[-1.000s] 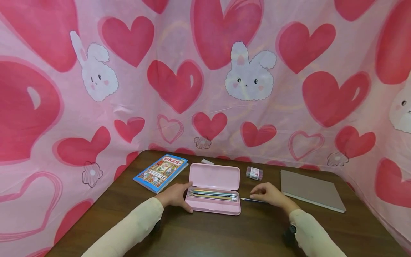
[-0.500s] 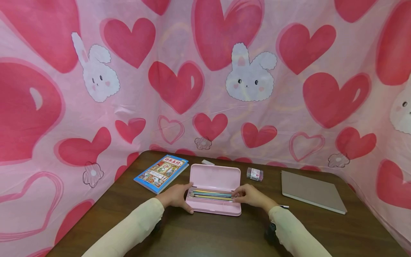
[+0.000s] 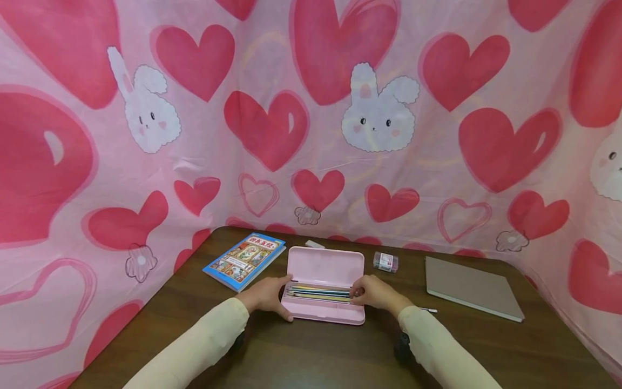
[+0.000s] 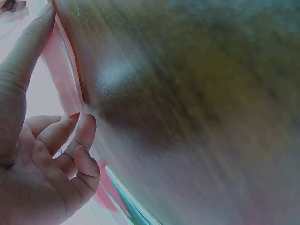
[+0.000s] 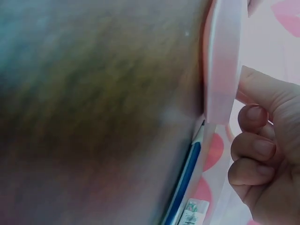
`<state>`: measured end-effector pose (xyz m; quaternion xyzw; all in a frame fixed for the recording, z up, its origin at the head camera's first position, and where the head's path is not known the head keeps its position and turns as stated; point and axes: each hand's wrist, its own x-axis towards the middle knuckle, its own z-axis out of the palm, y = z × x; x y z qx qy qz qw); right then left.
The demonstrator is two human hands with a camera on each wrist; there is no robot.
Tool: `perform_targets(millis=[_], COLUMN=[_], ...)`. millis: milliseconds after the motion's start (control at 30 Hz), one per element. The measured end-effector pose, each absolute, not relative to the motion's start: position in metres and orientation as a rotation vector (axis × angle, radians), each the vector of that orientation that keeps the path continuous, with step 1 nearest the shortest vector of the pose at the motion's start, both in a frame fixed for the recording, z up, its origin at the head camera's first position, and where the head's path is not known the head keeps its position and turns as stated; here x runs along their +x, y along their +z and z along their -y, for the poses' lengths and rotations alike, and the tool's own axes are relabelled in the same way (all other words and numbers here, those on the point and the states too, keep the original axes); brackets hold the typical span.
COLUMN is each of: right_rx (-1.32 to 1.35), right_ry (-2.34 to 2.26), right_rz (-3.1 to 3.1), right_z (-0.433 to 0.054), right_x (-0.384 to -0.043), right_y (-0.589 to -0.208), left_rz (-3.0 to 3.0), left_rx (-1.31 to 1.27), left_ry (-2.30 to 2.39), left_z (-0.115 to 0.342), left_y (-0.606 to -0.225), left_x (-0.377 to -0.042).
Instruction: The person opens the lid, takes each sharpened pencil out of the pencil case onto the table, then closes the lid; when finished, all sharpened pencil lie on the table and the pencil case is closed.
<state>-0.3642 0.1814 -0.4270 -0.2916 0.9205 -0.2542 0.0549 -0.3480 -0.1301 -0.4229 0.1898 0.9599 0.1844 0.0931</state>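
Note:
A pink pencil case (image 3: pixel 324 266) stands on the table with its lid raised. Several pencils (image 3: pixel 318 294) lie side by side in its back compartment. My left hand (image 3: pixel 264 296) grips the case's left end, thumb along the front edge and fingers farther back. At the right end of the pencils, my right hand (image 3: pixel 378 293) reaches into the case and pinches a pencil near its end; the fingertips partly hide it. In the right wrist view the other fingers are curled. A blue pencil (image 5: pixel 184 180) lies on the table right of the case, partly behind the right forearm in the head view.
A blue-bordered book (image 3: pixel 245 261) lies back left. Behind the case is a small white block (image 3: pixel 315 244). A small clear pack with a white label (image 3: pixel 385 262) sits back right, and a grey-brown notebook (image 3: pixel 471 286) lies farther right. A heart-patterned cloth (image 3: pixel 272 200) hangs behind the table.
My right hand has moved left from the blue pencil on the table to the pencils' right end in the case. The left hand has stayed on the case.

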Motion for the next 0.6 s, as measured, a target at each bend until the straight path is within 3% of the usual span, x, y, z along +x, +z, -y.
perform_targets(millis=[600], right_rx=[-1.007], right_ry=[-0.932], right_rz=[-2.732], right_z=[-0.193], right_x=[-0.368], right_y=[-0.424], left_rz=[-2.851], left_rx=[0.556], left_ry=[0.541], left_z=[0.130], left_y=[-0.424], left_x=[-0.349])
